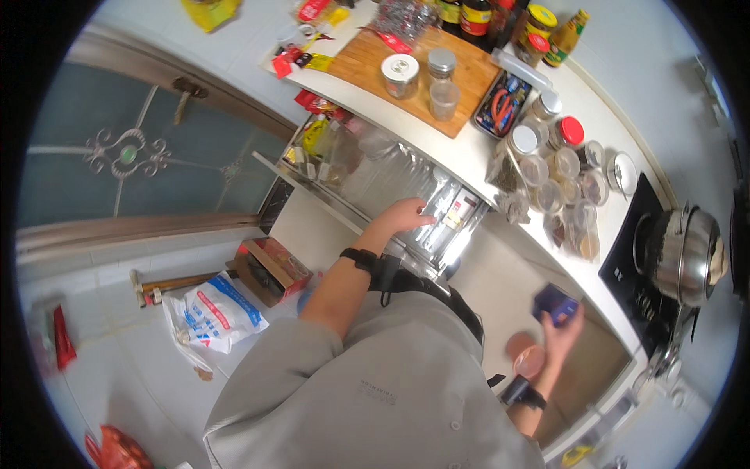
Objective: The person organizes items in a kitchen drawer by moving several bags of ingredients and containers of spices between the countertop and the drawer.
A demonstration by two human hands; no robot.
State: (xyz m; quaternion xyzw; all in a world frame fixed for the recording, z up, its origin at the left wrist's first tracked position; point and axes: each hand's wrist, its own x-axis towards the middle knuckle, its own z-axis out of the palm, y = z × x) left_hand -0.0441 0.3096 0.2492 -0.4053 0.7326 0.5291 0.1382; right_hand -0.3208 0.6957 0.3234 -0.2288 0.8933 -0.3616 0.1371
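Observation:
My left hand (407, 216) is over the open drawer (375, 170), its fingers apart and nothing seen in it. Under and beyond it lie clear plastic packaging and, at the left end, colourful packets (316, 138). A small box with a label (460, 211) lies at the drawer's right end. My right hand (562, 337) holds a dark blue box (555, 305), slightly blurred, in front of the lower cabinet. Just left of that wrist is a pinkish round container (529, 360); whether the hand touches it I cannot tell.
Above the drawer, the counter bears a wooden cutting board (357, 64) with jars, a tray of tools (503, 105) and many lidded jars (548, 196). A steel pot (679, 252) stands on the black cooktop (624, 264). An open cardboard box (272, 269) and a white bag (220, 313) lie on the floor.

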